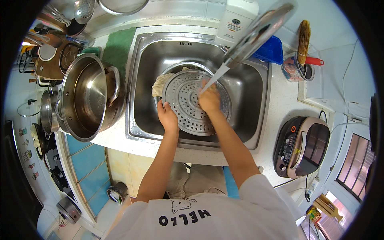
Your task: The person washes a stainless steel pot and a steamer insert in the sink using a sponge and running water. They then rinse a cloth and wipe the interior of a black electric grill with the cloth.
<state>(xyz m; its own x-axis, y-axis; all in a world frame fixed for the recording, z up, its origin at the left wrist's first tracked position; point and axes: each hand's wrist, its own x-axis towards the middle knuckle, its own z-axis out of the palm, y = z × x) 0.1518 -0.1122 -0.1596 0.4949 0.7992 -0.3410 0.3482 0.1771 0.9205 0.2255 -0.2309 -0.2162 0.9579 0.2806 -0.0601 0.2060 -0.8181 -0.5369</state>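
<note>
A round perforated metal steamer plate (192, 120) is held above the bottom of the stainless steel sink (246, 120). My left hand (168, 117) grips its near left rim, with the thumb on top. On the plate's upper face lies my right hand (210, 99), blurred, its fingers hard to make out. Water (218, 75) pours from the metal faucet (258, 36) onto that hand and the plate. Beneath the plate, a metal basin (192, 63) shows part of its rim. A cream cloth (161, 85) pokes out at the plate's left; the rest is hidden.
Left of the sink, a large steel pot (87, 99) lies tipped with its mouth showing, near a green mat (118, 51). Behind stand a white bottle (235, 22) and a blue plastic container (271, 49). At right are a brush (303, 42) in a can and an electric appliance (303, 147).
</note>
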